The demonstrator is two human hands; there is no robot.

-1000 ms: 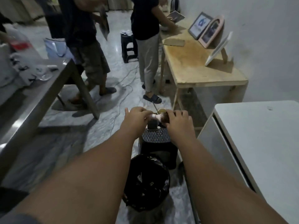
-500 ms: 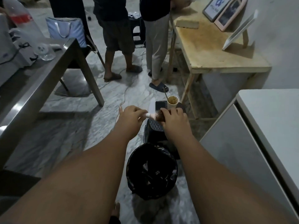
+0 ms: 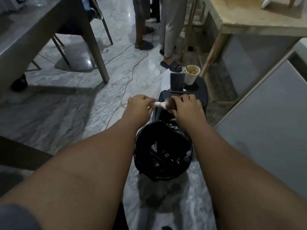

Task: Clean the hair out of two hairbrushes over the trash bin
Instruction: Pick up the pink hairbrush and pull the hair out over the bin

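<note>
A round trash bin (image 3: 188,147) lined with a black bag stands on the marble floor (image 3: 54,113) at the centre of the frame; inside it only dark, crumpled folds of the liner show, and any contents cannot be made out. Above it in the picture, a black stool (image 3: 201,95) carries a paper cup (image 3: 191,77) stained brown inside and a phone (image 3: 177,82) propped beside it. Both bare forearms reach up from the bottom edge and meet just above the bin's far rim, in front of the stool. The left hand (image 3: 137,109), knuckles up, has its fingers (image 3: 144,98) curled round the white handle of a hairbrush (image 3: 163,105); the right hand (image 3: 186,107) has its fingers (image 3: 181,98) curled over the bristle head, which is matted with brown hair. The brush lies level between the two hands. Counted: one hairbrush in view, one bin, one cup, one phone, one stool. Two other people stand at the upper centre, only their legs visible, between a grey worktop (image 3: 29,30) at upper left and a wooden worktop (image 3: 249,17) at upper right.
</note>
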